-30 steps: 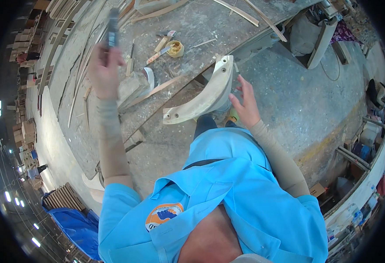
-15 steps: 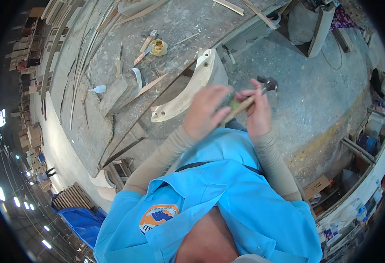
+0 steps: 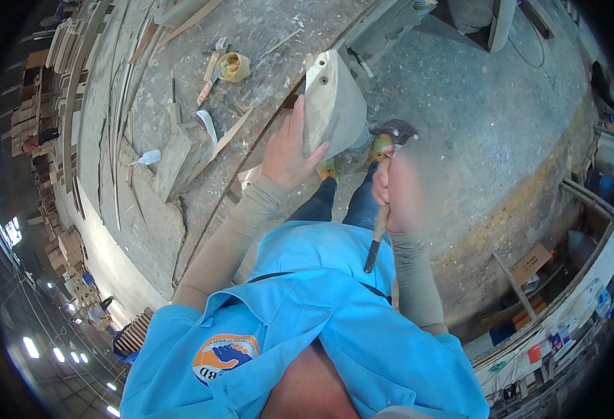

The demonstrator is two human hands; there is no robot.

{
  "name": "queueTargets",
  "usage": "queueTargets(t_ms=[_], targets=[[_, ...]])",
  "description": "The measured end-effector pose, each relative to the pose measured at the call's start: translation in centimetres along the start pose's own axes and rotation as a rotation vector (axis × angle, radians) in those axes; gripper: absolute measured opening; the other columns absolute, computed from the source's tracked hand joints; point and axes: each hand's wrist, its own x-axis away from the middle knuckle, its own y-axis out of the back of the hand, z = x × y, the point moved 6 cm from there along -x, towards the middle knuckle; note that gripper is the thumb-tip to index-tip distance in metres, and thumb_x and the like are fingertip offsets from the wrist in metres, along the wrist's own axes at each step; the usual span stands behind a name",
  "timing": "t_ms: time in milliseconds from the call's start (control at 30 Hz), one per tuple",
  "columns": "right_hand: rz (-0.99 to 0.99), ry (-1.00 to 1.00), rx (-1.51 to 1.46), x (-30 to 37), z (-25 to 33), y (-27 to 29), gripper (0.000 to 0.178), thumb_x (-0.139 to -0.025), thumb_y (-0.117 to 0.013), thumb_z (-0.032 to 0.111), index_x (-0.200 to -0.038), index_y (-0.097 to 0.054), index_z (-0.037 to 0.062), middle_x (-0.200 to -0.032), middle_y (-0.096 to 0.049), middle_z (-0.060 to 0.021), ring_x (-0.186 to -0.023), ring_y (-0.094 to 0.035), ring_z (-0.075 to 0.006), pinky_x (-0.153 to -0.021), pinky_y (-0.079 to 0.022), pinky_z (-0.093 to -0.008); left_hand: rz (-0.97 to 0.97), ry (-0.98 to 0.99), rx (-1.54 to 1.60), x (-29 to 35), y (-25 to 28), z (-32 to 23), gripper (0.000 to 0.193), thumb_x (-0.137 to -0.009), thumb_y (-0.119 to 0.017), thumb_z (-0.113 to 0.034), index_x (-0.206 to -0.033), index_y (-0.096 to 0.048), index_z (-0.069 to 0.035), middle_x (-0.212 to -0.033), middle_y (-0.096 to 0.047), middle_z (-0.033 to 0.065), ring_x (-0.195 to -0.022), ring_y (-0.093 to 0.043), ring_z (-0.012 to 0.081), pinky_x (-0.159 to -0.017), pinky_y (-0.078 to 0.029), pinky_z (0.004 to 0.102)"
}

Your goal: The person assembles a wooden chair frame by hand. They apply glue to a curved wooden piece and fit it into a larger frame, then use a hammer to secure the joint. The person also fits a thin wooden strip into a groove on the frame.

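A pale curved wooden piece [image 3: 342, 101] with holes in its end stands at the edge of the work surface. My left hand [image 3: 289, 153] lies against its inner side, fingers stretched and thumb apart. The lower part of the piece is hidden behind this hand and forearm. My right hand [image 3: 398, 185], partly smeared by motion, is closed around the wooden handle of a hammer [image 3: 375, 251]. The handle's dark end points down toward my shirt, and its dark head lies beyond my fingers, to the right of the wooden piece.
On the concrete-like work surface [image 3: 139, 63] lie a yellowish cup [image 3: 234, 67], a small white bottle [image 3: 150, 157], a grey block [image 3: 179, 160], a chisel-like tool [image 3: 173, 112] and long wood strips. My feet [image 3: 328, 170] stand below. A cardboard box [image 3: 530, 264] sits among shelving at right.
My left hand has left the hammer and now rests on the curved piece, which is tilted more upright. The hammer handle has swung to point toward me in my right hand.
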Motion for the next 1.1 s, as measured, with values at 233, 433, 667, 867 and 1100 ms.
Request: queueTargets(t_ms=[233,433,667,867,1100], targets=[[0.054,0.168,-0.131,-0.9,-4.2,-2.4,0.028,-0.106,-0.034,0.029,-0.112,-0.047,0.0058,-0.068,-0.042,0.0010,-0.048,-0.037,-0.0056,-0.043,-0.033,-0.0211,-0.037,-0.015,0.006,-0.1,-0.5,0.8,0.092,-0.080,-0.071,-0.029,-0.148,-0.018,0.002,-0.134,-0.047,0.0280,-0.117,-0.054,0.0399,-0.095,-0.047,0.0416],[0.113,0.265,-0.260,-2.1,-4.7,-3.0,0.030,-0.107,-0.032,0.032,-0.110,-0.048,0.0070,-0.065,-0.036,0.0023,-0.047,-0.034,-0.0052,-0.043,-0.033,-0.0212,-0.052,-0.080,-0.043,-0.1,-0.7,1.1,0.094,-0.080,-0.069,-0.032,-0.148,-0.015,0.004,-0.126,-0.050,0.0260,-0.108,-0.058,0.0387,-0.085,-0.051,0.0429],[0.116,0.261,-0.274,-2.4,-5.8,-3.4,0.030,-0.107,-0.033,0.032,-0.110,-0.048,0.0075,-0.065,-0.036,0.0031,-0.046,-0.033,-0.0049,-0.042,-0.032,-0.0212,-0.141,-0.202,0.051,-0.1,-0.7,2.1,0.070,-0.093,-0.052,-0.029,-0.147,-0.022,0.005,-0.123,-0.053,0.0264,-0.109,-0.058,0.0385,-0.088,-0.049,0.0444],[0.104,0.274,-0.247,-3.0,-5.9,-3.4,0.029,-0.106,-0.033,0.032,-0.109,-0.049,0.0070,-0.064,-0.036,0.0030,-0.046,-0.033,-0.0048,-0.041,-0.032,-0.0210,-0.142,-0.170,0.072,0.2,-0.8,1.5,0.054,-0.098,-0.042,-0.020,-0.146,-0.027,0.002,-0.122,-0.055,0.0262,-0.105,-0.058,0.0407,-0.085,-0.049,0.0451],[0.104,0.274,-0.230,-3.3,-5.8,-3.2,0.029,-0.106,-0.034,0.032,-0.108,-0.049,0.0065,-0.064,-0.037,0.0027,-0.045,-0.034,-0.0051,-0.041,-0.031,-0.0214,-0.164,-0.170,0.038,0.3,-1.1,1.1,0.054,-0.098,-0.042,-0.018,-0.146,-0.026,0.001,-0.122,-0.054,0.0252,-0.103,-0.059,0.0402,-0.083,-0.050,0.0453]])
